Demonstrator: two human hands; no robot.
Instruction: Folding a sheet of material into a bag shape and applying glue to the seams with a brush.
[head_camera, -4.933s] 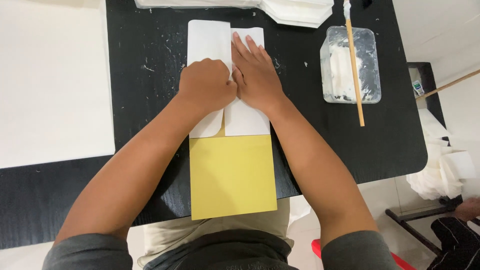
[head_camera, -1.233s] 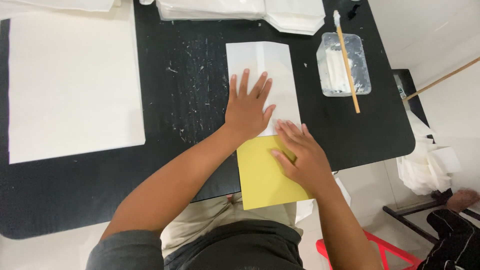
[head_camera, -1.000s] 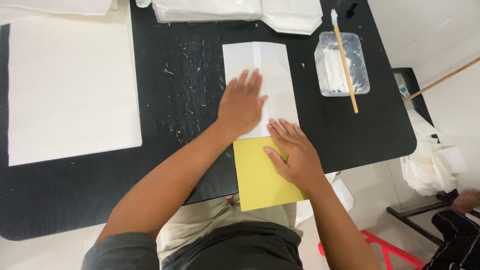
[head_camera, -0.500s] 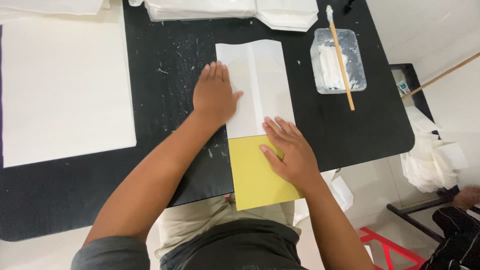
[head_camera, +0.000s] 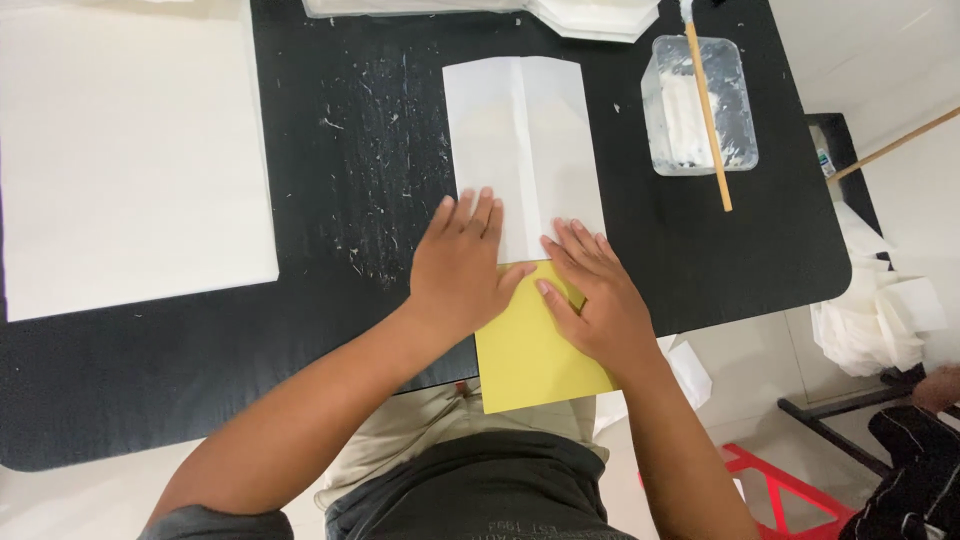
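A folded white paper (head_camera: 522, 140) with a centre crease lies on the black table (head_camera: 330, 150), its near end joined to a yellow sheet (head_camera: 530, 355) that hangs over the table's front edge. My left hand (head_camera: 460, 262) lies flat, fingers spread, on the left side of the seam where white meets yellow. Beside it, my right hand (head_camera: 592, 298) presses flat on the right side of the same seam, fingertips on the white paper and palm on the yellow. Neither hand grips anything.
A large white sheet (head_camera: 125, 150) covers the table's left part. A clear tub of white paste (head_camera: 700, 105) with a wooden stick (head_camera: 708, 105) across it stands at the right. Stacked white paper (head_camera: 480, 8) lies at the far edge. Crumpled paper (head_camera: 880, 320) sits off the table at the right.
My left hand has slid back from the upper left of the white paper down to the seam, beside my right hand. The right hand has stayed on the yellow sheet.
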